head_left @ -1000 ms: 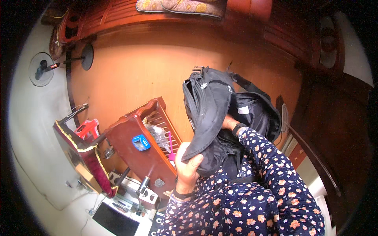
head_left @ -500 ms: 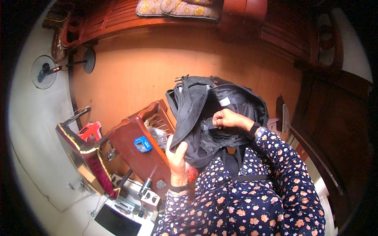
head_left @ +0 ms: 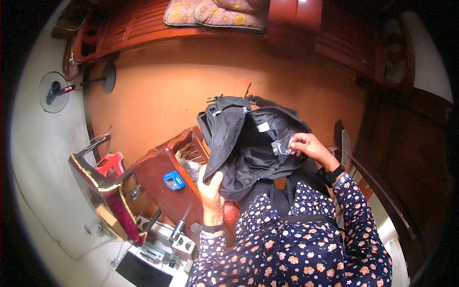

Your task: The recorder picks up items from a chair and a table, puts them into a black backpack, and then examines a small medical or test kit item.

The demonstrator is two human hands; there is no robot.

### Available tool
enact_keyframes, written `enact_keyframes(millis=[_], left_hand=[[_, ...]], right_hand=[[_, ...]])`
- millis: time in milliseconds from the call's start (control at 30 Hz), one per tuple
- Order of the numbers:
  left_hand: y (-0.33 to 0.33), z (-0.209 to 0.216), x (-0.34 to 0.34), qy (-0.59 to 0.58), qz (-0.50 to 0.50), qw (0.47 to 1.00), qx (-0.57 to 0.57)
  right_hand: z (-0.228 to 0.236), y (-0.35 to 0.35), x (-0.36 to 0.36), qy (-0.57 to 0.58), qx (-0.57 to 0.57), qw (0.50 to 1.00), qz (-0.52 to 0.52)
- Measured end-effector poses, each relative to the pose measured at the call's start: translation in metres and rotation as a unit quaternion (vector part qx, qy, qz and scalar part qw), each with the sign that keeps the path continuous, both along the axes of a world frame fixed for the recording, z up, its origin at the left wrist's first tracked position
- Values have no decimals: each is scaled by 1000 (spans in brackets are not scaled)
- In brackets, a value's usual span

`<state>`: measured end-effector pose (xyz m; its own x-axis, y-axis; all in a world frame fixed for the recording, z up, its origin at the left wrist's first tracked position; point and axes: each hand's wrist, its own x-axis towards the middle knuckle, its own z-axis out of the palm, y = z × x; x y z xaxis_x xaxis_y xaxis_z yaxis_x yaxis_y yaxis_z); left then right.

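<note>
A black backpack (head_left: 227, 138) lies opened on my lap, its main compartment spread wide with a white label (head_left: 263, 126) on the lining. My left hand (head_left: 211, 193) grips the left edge of the opening, thumb on the outside. Over the right side of the opening, my right hand (head_left: 308, 146) pinches a small clear plastic bag (head_left: 281, 148) between thumb and fingertips. Something small and pale seems to be inside it, too small to name.
To the left stands a brown wooden chair or stool (head_left: 162, 174) with a blue box-like object (head_left: 174, 181) on it. Further left are a red plastic stool (head_left: 110, 164) and a standing fan (head_left: 54, 92). A wooden bench (head_left: 143, 36) with a patterned cushion (head_left: 224, 16) runs along the far side.
My right hand has moved right and out of the compartment, bringing the clear plastic bag with it. My left hand keeps its hold, and the backpack has shifted slightly left.
</note>
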<state>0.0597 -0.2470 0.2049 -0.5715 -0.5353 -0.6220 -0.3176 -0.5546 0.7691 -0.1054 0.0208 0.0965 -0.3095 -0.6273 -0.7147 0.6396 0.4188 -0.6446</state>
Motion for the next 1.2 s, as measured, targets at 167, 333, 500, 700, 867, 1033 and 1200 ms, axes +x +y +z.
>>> enact_keyframes(millis=[167, 333, 500, 700, 867, 1033, 1200], left_hand=[[2, 0, -7, -11, -14, 1000, -13], [1, -4, -8, -24, -43, 998, -39], [-2, -4, -11, -42, -109, 989, -88], [-4, 1, -18, -68, -241, 944, -214], [0, 10, -25, -58, -288, 922, -251], [-5, 10, -31, -18, -353, 869, -345], [4, 18, -46, 52, -463, 797, -385]], right_hand=[[2, 10, 1, -10, 3, 999, -35], [-4, 19, 9, -31, -25, 996, -82], [-2, 24, 13, -36, -29, 994, -101], [-5, 36, 19, -33, -23, 991, -127], [-5, 49, 26, -25, -22, 988, -151], [-8, 61, 34, -27, -2, 984, -176], [-14, 81, 45, -27, 19, 978, -208]])
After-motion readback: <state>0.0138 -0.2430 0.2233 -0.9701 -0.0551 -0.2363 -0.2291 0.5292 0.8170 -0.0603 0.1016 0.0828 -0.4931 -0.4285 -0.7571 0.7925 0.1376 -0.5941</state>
